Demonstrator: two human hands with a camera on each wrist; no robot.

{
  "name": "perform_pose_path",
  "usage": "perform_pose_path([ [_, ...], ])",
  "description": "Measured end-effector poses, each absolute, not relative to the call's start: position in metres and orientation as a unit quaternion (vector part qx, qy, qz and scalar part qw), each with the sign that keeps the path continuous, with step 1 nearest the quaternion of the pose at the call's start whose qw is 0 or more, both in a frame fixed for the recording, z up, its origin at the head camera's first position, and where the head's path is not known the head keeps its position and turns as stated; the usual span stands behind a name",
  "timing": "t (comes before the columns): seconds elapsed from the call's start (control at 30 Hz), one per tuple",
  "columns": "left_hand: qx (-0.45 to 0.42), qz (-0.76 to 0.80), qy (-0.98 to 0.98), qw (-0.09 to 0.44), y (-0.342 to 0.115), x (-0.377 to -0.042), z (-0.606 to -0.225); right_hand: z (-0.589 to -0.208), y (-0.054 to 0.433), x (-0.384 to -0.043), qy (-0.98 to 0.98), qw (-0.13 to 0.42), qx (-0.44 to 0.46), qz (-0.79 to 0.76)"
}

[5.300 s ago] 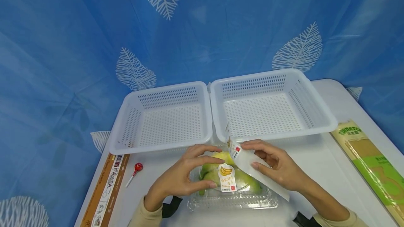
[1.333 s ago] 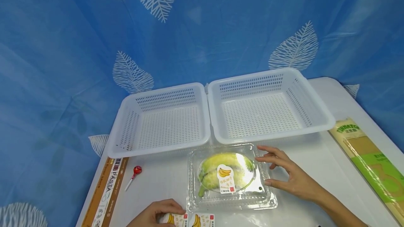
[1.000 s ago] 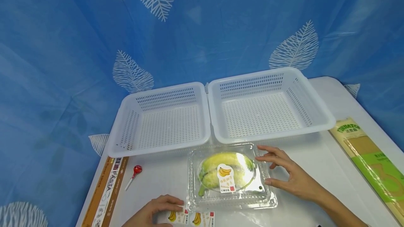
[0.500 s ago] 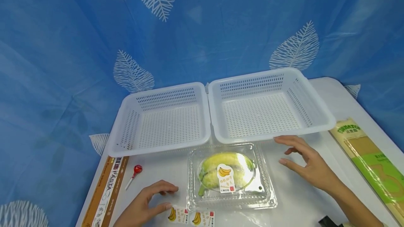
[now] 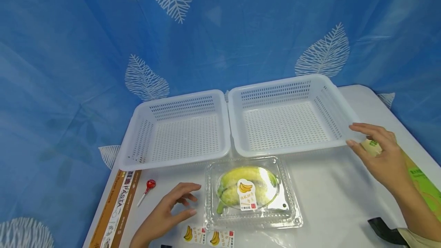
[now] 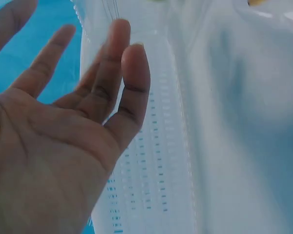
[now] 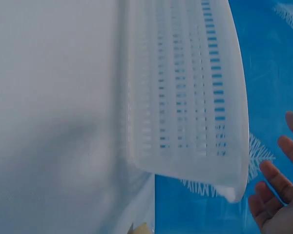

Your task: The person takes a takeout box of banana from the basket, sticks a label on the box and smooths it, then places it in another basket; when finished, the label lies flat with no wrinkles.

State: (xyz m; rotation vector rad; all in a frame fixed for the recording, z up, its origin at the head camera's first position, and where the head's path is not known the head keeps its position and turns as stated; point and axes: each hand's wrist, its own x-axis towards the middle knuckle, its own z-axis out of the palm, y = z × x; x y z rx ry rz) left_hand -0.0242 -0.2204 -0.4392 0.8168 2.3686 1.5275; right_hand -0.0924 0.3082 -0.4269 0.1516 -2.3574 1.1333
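My left hand hovers beside the left side of a clear plastic clamshell box, fingers loosely bent and holding nothing. Bananas lie inside the box, and a banana sticker is stuck on its lid. Just below that hand lies a sheet of banana stickers. My right hand is at the front right corner of the right white basket, thumb and fingers spread apart. In the right wrist view, the fingers show beside the basket's rim with nothing in them.
A second white basket stands to the left of the first. A red lollipop and a brown pasta box lie on the left. Partly behind the right arm is a green and yellow noodle pack. A blue curtain hangs behind.
My left hand has let go of the sticker sheet and risen beside the clamshell box. The right hand has left the box's right side and moved right to the basket corner.
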Motion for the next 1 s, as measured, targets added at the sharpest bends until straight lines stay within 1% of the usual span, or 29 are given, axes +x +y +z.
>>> perform_pose_path([
  [0.1,0.272,0.519,0.803,0.112,-0.216,-0.027,-0.439,-0.428,0.316,-0.096,-0.881,0.25,-0.007,0.402],
  [0.2,0.277,0.52,0.799,0.119,-0.212,-0.03,-0.441,-0.43,0.32,-0.098,-0.89,0.219,-0.031,0.399],
  [0.37,0.277,0.515,0.801,0.125,-0.203,-0.034,-0.443,-0.434,0.325,-0.101,-0.886,0.179,-0.027,0.427],
  [0.5,0.257,0.517,0.805,0.135,-0.197,-0.038,-0.444,-0.437,0.325,-0.104,-0.886,0.173,-0.031,0.43],
  [0.57,0.252,0.52,0.804,0.142,-0.195,-0.04,-0.444,-0.438,0.325,-0.106,-0.888,0.161,-0.033,0.43],
  [1.0,0.213,0.545,0.78,0.221,-0.187,-0.041,-0.442,-0.445,0.324,-0.107,-0.88,0.092,-0.042,0.464],
])
